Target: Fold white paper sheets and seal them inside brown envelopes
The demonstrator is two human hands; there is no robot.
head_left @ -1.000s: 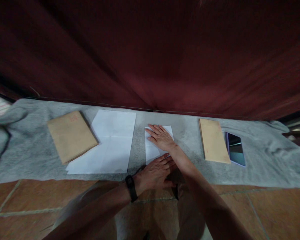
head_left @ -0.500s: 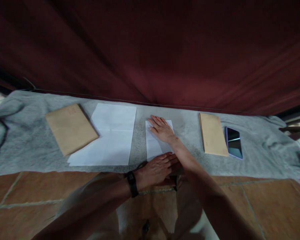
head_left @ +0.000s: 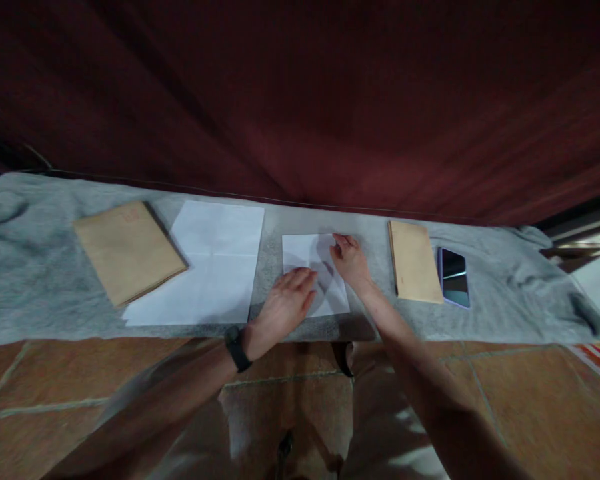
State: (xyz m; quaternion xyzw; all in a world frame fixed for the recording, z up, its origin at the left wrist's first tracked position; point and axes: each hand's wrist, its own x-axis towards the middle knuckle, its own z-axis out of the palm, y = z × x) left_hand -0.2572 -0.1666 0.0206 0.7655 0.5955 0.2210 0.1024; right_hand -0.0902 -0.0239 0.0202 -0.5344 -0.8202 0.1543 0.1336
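Head view: we look down at a folded white paper lying flat on the grey cloth, midway along it and straight in front of us. The paper looks a little longer front to back than across. Its long axis runs away from us toward the dark red curtain, one short edge facing us and the other facing the curtain.

Our left hand lies open, palm down with the fingers together, on the near left part of the paper. A black wristband sits on that wrist. Our right hand is at the paper's far right corner with the fingers bent. We cannot tell whether they pinch the edge or only touch it.

To the left, near the paper but apart from it, lies a larger white sheet, with a brown envelope overlapping its left edge. To the right lies a narrower tan envelope, also pointing front to back, with a phone just beside it. Nearer us is the tiled floor.
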